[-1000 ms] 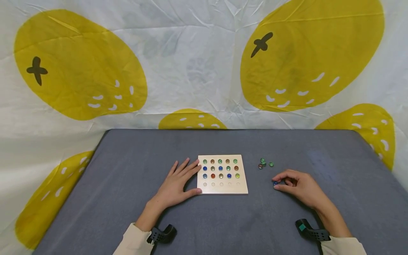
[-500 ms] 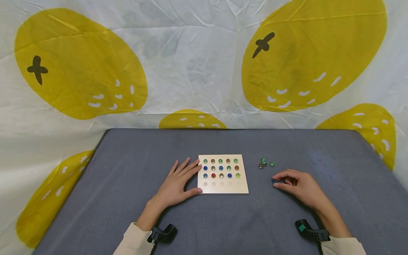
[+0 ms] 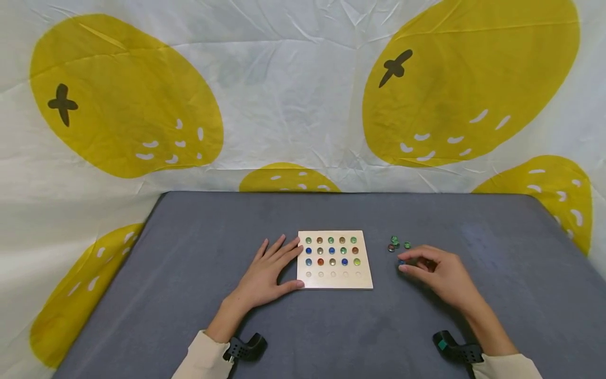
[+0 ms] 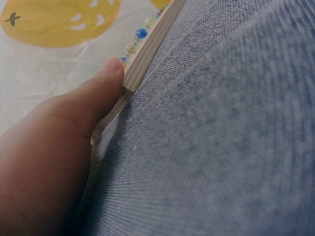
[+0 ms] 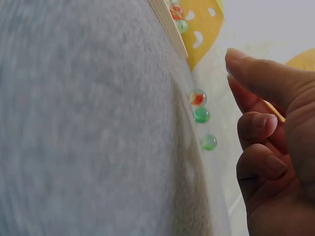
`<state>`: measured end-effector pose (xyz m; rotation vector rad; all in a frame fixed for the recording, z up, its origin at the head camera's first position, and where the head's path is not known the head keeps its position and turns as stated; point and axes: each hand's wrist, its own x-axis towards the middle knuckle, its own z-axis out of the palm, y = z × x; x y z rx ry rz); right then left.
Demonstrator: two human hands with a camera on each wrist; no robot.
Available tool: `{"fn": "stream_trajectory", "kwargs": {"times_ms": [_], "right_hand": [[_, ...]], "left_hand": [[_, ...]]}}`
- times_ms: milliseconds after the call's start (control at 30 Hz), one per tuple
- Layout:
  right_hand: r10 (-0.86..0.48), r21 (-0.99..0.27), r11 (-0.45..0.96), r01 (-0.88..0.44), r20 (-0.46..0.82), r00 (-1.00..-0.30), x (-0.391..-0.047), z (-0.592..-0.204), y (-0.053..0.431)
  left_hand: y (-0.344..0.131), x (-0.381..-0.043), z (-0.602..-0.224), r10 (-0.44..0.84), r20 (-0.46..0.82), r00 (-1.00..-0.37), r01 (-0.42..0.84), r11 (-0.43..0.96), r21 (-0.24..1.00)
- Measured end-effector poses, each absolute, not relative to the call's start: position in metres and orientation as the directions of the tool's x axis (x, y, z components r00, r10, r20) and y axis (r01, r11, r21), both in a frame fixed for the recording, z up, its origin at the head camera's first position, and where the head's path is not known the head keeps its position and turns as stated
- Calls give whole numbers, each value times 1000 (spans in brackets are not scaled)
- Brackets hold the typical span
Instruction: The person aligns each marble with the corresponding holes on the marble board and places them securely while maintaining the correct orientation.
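Observation:
A pale wooden board (image 3: 335, 281) lies on the table, with three rows of coloured marbles in its hollows. Along its front row, pale round hollows show. My left hand (image 3: 265, 276) rests spread at the board's left side, fingertips and thumb touching that edge; the left wrist view shows the thumb at a corner. Right of the board, my right hand (image 3: 437, 271) pinches a blue marble (image 3: 401, 262) between thumb and index finger, just above the cloth. That marble is hidden in the right wrist view, where the other fingers are curled in.
Several loose marbles, green (image 3: 407, 245) and reddish (image 3: 391, 247), lie right of the board, beyond my right hand. Grey cloth (image 3: 331, 337) covers the table. A white curtain (image 3: 293, 105) with yellow fruit prints hangs behind it.
My right hand has moved slightly left and away from me with the blue marble, towards the board. The left hand keeps its place on the board; the whole view has shifted a little.

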<state>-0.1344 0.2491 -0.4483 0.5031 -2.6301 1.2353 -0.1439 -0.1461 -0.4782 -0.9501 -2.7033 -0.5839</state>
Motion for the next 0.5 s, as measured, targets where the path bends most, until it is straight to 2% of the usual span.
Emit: {"fn": "stream_trajectory", "kwargs": {"times_ms": [500], "right_hand": [[-268, -678, 582, -450, 362, -893, -143, -434, 226]], "left_hand": [[-146, -145, -480, 552, 351, -757, 648, 702, 294]]}}
